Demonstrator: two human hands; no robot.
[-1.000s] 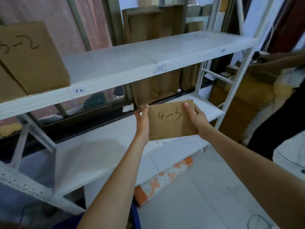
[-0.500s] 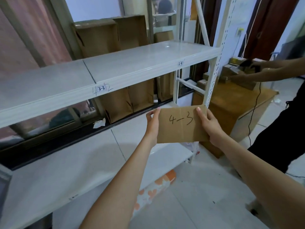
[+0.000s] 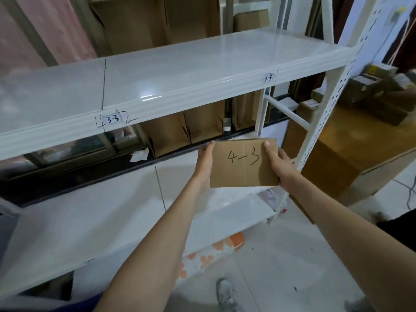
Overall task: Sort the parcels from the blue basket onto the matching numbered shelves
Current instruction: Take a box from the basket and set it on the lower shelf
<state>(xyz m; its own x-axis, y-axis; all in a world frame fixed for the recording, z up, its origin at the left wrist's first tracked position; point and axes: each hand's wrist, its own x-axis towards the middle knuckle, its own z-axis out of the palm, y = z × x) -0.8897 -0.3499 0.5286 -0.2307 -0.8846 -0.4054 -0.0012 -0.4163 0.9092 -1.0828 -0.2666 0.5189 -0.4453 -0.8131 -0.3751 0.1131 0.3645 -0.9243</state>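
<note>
Along the bottom of the frame two bare forearms reach up toward the centre, and a grey shoe (image 3: pixel 226 296) stands on the pale floor between them. Just right of centre the left hand (image 3: pixel 205 163) and the right hand (image 3: pixel 280 166) hold a flat cardboard parcel (image 3: pixel 244 164) marked "4-3". The left hand clasps its left edge with the thumb laid up the front face. The right hand clasps the right edge with its thumb on the front near the top corner. The remaining fingers are hidden behind the card, so how they lie cannot be told.

The parcel hangs in the air, upright and facing the camera, in front of the right end of the lower shelf (image 3: pixel 94 221) and apart from its surface. It looks thin and stiff, probably light, since thumbs and edge grips alone keep it level. Its plain card should be dry and not slippery. Holding the two short edges, as now, seems the sound place. A seam runs down its middle, so squeezing there might bow it.

Above, across the middle of the frame, runs the upper shelf (image 3: pixel 202 70), whose front lip bears the label "3-3" (image 3: pixel 112 119) at centre left and the label "3-4" (image 3: pixel 268 77) at upper right. Neither matches the parcel, so the lower tier is the likelier home, though no label shows on it. Behind the rack, brown cartons (image 3: pixel 180 131) lean against the wall. At far right a wooden desk (image 3: pixel 351 140) carries small boxes.
</note>
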